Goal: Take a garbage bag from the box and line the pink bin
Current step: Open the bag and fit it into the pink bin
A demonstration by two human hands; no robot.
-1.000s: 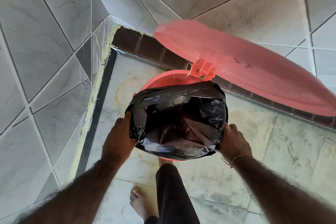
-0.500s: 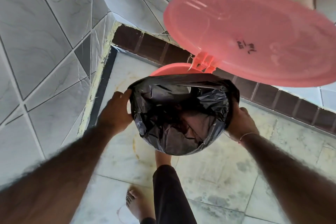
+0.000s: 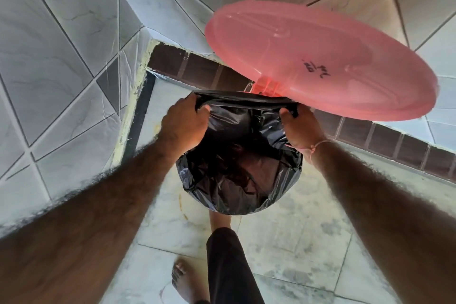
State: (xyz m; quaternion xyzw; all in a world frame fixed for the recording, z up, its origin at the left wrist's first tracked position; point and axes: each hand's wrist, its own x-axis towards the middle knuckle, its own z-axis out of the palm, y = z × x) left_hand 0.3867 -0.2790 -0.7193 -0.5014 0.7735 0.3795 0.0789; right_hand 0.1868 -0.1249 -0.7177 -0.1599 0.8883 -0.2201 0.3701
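Lining step is well underway here. The black garbage bag [image 3: 237, 170] sits down inside the pink bin, covering it so fully that only the hinge [image 3: 267, 86] and the raised lid [image 3: 320, 59] show any pink. The near part of the bag's mouth is already folded over the rim. The far edge isn't: it's stretched taut between the two hands, just in front of the hinge.

Left hand [image 3: 183, 126] has its grip curled round the far-left part of the bag's edge, and the right hand [image 3: 302, 128] pinches the far-right part the same way. So both are closed on plastic, nothing loose.

Next move, I reckon, is pulling that stretched edge back and down over the far rim under the lid, then letting go. Tricky bit is probably the hinge, since the film has to tuck around it without tearing or popping off the front. Box isn't in view. The bin stands on the tiled floor [image 3: 308, 229] in the corner.
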